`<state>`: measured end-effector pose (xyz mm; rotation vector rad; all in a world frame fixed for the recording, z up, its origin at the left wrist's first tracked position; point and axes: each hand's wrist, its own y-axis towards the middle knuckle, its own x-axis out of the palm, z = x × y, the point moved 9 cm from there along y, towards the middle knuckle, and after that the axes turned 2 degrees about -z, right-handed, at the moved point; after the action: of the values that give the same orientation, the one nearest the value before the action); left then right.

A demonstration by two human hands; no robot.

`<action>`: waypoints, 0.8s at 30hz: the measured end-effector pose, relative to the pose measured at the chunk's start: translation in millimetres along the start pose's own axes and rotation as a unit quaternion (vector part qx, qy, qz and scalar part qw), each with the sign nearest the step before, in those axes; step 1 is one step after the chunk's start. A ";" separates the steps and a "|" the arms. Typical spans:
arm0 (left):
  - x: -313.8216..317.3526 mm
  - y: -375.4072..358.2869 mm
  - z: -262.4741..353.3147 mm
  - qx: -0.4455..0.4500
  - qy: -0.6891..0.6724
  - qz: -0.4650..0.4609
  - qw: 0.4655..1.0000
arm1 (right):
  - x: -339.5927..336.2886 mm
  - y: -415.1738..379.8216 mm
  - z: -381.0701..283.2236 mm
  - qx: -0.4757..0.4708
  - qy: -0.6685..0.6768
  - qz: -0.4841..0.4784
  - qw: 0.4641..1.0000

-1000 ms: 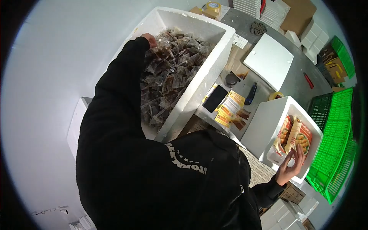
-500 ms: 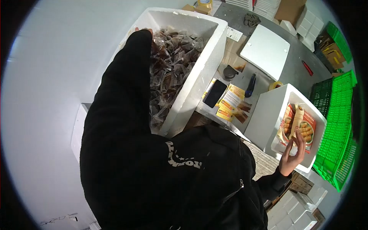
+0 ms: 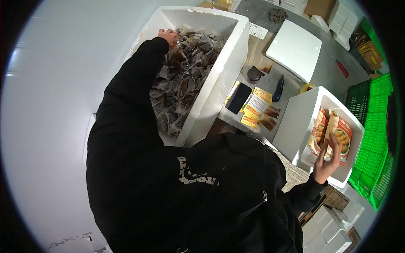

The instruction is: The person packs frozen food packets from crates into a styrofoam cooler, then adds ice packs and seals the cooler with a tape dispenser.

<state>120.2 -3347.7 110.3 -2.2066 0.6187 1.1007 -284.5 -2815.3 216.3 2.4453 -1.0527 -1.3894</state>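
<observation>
My left hand [image 3: 169, 38] reaches into the large white foam box [image 3: 218, 69] at the left and touches the heap of clear packets with dark contents [image 3: 185, 80]. Its fingers are bent and their tips hidden, so I cannot tell whether it grips a packet. At the right, my right hand [image 3: 330, 154] is over the near side of a smaller white foam box [image 3: 294, 123], thumb and fingers apart. Its fingertips are close to or touching a pale roll-shaped piece [image 3: 333, 122], which lies over red printed packaging [image 3: 345, 134] picturing rolls.
Between the boxes are a phone [image 3: 239, 98], yellow printed cards [image 3: 257, 105], a blue cutter [image 3: 278, 88] and a round black object [image 3: 254, 74]. Beyond are a white foam lid [image 3: 294, 50], tape [image 3: 306, 88] and a red cutter [image 3: 342, 68]. Green crates [image 3: 371, 139] stand at the far right.
My left hand has moved from the left wall of the large box in over the packets. My right hand is slightly farther up along the pale roll-shaped piece. The view has shifted slightly.
</observation>
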 end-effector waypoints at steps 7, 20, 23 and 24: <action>25.6 24.1 14.3 0.031 0.104 -0.105 0.988 | 3.3 -3.2 -3.8 0.006 0.020 -0.002 1.000; -18.8 -2.7 14.9 0.040 0.060 -0.035 0.997 | 99.6 -14.3 -66.7 0.081 0.265 -0.185 0.943; -48.4 -41.4 4.8 0.064 -0.028 0.120 0.990 | 213.6 -44.9 -30.8 0.065 0.098 -0.305 0.945; -50.2 -51.2 6.2 0.066 -0.027 0.120 0.990 | 247.5 -56.5 -8.2 0.105 0.021 -0.354 0.929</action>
<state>121.5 -3299.6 163.9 -2.0195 0.9251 1.1979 -168.0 -2931.3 22.7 3.1818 -0.2986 -1.4198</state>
